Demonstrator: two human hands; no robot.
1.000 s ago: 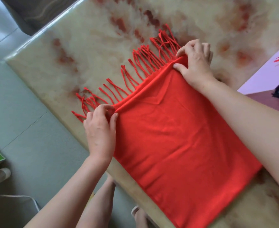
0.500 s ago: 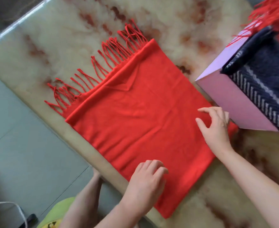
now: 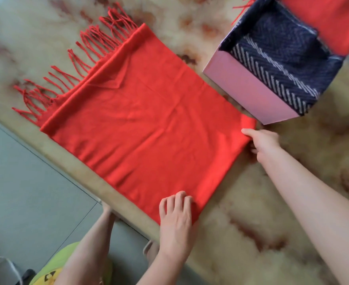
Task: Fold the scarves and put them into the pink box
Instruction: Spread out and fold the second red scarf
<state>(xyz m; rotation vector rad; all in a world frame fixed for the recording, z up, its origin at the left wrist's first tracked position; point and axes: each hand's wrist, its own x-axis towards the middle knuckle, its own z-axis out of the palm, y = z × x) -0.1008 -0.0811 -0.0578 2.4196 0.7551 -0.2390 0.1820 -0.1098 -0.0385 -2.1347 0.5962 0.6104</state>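
two hands on the red scarf [image 3: 149, 120], lying flat mid-frame on the table [image 3: 251, 223]: left hand [image 3: 176, 212] grips its bottom corner, right hand [image 3: 262, 140] pinches the right corner, just beside the pink box [image 3: 249, 93] at upper right.

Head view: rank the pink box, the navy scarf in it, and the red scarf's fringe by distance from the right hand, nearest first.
Measured from the right hand, which grips a corner of the red scarf:
1. pink box: its near corner is just above the hand.
2. navy scarf: inside the box, upper right.
3. fringe: the scarf's far end, upper left.
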